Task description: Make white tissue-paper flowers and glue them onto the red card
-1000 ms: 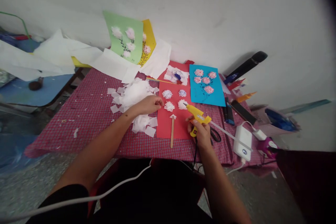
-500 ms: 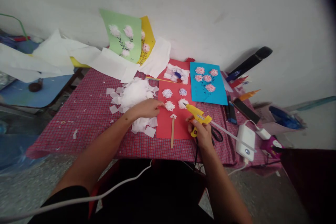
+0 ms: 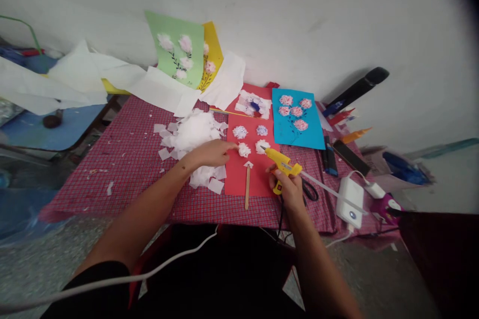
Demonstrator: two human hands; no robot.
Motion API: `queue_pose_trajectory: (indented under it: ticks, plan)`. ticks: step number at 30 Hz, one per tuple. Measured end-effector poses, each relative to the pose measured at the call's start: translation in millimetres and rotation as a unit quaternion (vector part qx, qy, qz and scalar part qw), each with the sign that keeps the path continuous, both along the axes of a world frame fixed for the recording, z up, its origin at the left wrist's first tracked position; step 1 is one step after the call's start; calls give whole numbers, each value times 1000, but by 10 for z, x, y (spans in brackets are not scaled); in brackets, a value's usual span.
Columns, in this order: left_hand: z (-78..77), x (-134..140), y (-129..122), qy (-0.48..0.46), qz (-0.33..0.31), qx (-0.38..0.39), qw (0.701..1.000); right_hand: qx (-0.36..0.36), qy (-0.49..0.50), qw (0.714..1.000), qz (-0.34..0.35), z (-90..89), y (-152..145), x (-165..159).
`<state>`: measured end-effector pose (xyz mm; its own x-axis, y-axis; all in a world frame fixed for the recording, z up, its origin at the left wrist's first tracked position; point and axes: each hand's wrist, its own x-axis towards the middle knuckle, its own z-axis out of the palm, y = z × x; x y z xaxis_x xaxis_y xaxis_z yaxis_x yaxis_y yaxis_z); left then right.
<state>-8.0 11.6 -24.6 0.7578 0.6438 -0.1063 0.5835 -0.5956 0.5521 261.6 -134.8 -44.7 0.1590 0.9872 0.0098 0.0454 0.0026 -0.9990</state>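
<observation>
My right hand (image 3: 288,187) grips a yellow hot glue gun (image 3: 281,160) by its handle. The gun's nozzle points left, at a white tissue paper flower (image 3: 261,147) on the red card (image 3: 258,182). A clear glue stick juts from the gun's back end. My left hand (image 3: 215,153) is stretched out with its forefinger at the edge of another white paper flower (image 3: 244,150), pressing or touching it. Above these two lie purple-flecked flowers (image 3: 240,132). A wooden stick (image 3: 247,187) with a scrap of white paper at its tip lies on the card's lower part.
Loose white paper squares (image 3: 196,134) are heaped left of the card. A blue card (image 3: 299,127) with pink flowers lies to the right, a green card (image 3: 175,50) leans on the wall. A white power bank (image 3: 350,203) sits at right, and a white cable (image 3: 179,257) crosses my lap.
The view has shifted slightly. My left forefinger stays at the lower left white flower, and the glue gun keeps nearly the same place in my right hand.
</observation>
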Motion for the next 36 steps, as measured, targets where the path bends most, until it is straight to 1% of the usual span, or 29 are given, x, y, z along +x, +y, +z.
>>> queue_pose_trajectory:
  ticks: [2,4,5,7,8,10,13,16,23,26,28,30,34,36]
  plan:
    - [5,5,-1,1,0,-1,1000,-22,-45,999,17,51,-57,-71]
    - [5,8,1,-2,-4,3,1000,-25,-122,992,35,104,-121,-175]
    - [5,10,1,-3,-7,4,1000,-6,-175,983,47,127,-148,-232]
    - [11,13,-1,-2,-7,0,1000,34,-280,957,71,164,-181,-338]
    - [16,14,-3,0,-5,-2,1000,46,-321,943,80,177,-186,-383]
    - [28,16,-7,2,-3,-3,1000,48,-376,921,85,191,-177,-451]
    - [35,18,-11,6,-5,7,1000,34,-431,898,86,192,-142,-512]
    - [20,17,-6,8,-8,13,1000,35,-472,876,90,178,-111,-549]
    - [-52,14,23,-6,-11,2,1000,56,-520,846,108,96,-68,-577]
    - [-48,8,28,-13,-16,5,1000,64,-524,842,109,80,-66,-578]
    - [-31,2,27,-12,-18,7,1000,63,-516,848,103,91,-75,-578]
    - [-11,-3,24,-12,-17,7,1000,54,-498,861,88,118,-89,-575]
    - [19,-5,17,-10,-10,2,1000,30,-439,897,49,170,-93,-554]
    - [22,-2,16,-7,-7,-4,1000,33,-420,906,41,180,-71,-545]
